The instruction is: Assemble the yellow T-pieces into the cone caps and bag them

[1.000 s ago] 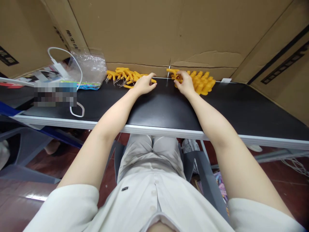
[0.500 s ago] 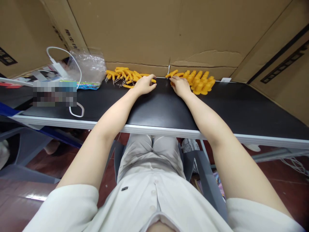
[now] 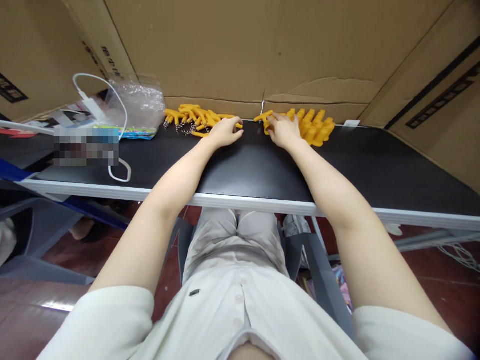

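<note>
Two groups of small orange plastic pieces lie at the far edge of a black table (image 3: 247, 170). The left pile (image 3: 191, 118) is loose, with small metal chains among the pieces. The right group (image 3: 315, 126) is laid in neat rows. My left hand (image 3: 224, 132) rests palm down at the right end of the loose pile, fingers curled over a piece. My right hand (image 3: 283, 130) lies on the left end of the neat rows, fingers bent and touching an orange piece (image 3: 262, 116) that sticks out to the left.
A crumpled clear plastic bag (image 3: 137, 102) sits at the back left, with a white charger and cable (image 3: 112, 125) beside it. Cardboard sheets (image 3: 240, 50) wall in the back and right side. Grey chair parts and a red floor show below the table edge.
My right hand slid left along the orange rows, then shifted slightly right again, and the loose piece at their left end now points further left. My left hand has stayed put.
</note>
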Available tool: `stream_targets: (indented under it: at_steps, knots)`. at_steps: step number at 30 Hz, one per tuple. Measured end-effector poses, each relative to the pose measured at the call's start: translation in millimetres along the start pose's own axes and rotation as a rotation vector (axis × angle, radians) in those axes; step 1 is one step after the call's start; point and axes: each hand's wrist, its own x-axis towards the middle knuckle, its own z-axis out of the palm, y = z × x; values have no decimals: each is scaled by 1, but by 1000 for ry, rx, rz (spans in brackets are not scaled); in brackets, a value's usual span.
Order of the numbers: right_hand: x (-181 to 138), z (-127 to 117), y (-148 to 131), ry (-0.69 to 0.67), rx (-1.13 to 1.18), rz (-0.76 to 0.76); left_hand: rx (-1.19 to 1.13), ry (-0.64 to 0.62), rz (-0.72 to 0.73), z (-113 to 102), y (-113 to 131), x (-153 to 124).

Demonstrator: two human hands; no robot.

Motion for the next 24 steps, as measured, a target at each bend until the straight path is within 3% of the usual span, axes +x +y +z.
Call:
stream_targets:
  at_steps: [5, 11, 16, 24]
  knots:
    - [1, -10, 25, 96, 52, 122, -22, -3, 7, 1, -2, 1]
    - [2, -8, 51, -33, -8, 280, 34, -26, -2, -1, 5, -1]
    - [7, -4, 59, 62, 59, 265, 25, -21, 33, 0, 2, 1]
    - [3, -9, 52, 89, 182, 313, 10, -14, 47, 2, -2, 1]
